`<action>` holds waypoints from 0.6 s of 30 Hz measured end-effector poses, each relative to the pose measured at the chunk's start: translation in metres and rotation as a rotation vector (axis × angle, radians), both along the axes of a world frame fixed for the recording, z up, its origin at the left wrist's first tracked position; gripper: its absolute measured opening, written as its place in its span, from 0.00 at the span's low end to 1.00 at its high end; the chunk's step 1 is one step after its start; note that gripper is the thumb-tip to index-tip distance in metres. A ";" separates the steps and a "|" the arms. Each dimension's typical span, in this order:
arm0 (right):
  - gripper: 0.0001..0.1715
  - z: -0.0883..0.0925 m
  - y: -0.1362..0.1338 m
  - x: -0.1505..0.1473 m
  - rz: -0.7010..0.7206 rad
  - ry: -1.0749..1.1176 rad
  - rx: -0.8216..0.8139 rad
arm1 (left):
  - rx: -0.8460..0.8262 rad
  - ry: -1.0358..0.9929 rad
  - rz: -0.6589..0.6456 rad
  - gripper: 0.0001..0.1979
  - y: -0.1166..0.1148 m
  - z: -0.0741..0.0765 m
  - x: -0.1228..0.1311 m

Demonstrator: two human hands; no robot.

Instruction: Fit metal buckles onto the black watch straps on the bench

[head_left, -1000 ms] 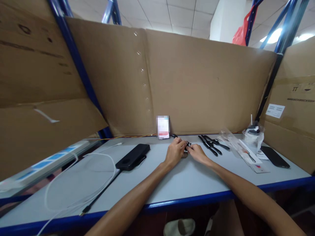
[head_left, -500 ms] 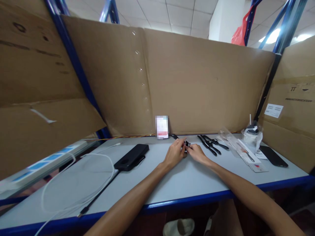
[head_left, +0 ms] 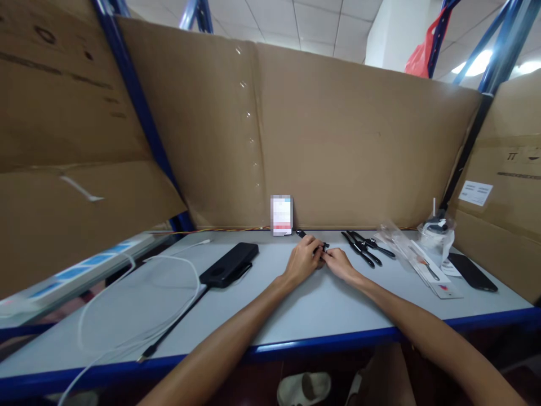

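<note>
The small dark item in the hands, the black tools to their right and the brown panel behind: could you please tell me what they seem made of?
Small dark item: perhaps plastic or metal; mostly hidden, so finish unclear. Black tools: glossy, judging by bright highlights; plastic or coated metal. Brown panel: most likely matte cardboard, given its vertical crease.

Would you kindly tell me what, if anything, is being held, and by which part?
Left hand and right hand hold a small black object; the gripped part cannot be told.

The cardboard panel (head_left: 338, 135) looks matt, the tool handles (head_left: 370, 261) glossy.
</note>
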State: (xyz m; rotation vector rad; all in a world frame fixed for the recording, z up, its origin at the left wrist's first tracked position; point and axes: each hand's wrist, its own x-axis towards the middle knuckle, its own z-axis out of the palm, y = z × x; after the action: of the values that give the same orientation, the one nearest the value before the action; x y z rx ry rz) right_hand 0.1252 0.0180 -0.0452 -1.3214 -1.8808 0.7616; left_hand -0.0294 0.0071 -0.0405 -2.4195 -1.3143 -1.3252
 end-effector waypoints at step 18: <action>0.23 -0.001 -0.001 0.001 0.022 -0.014 -0.004 | -0.084 0.041 0.059 0.10 -0.006 0.007 0.001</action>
State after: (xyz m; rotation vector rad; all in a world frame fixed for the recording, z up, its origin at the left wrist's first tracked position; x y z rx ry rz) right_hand 0.1258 0.0171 -0.0466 -1.3139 -1.9091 0.7696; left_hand -0.0281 0.0012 -0.0338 -2.4270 -1.4465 -1.2240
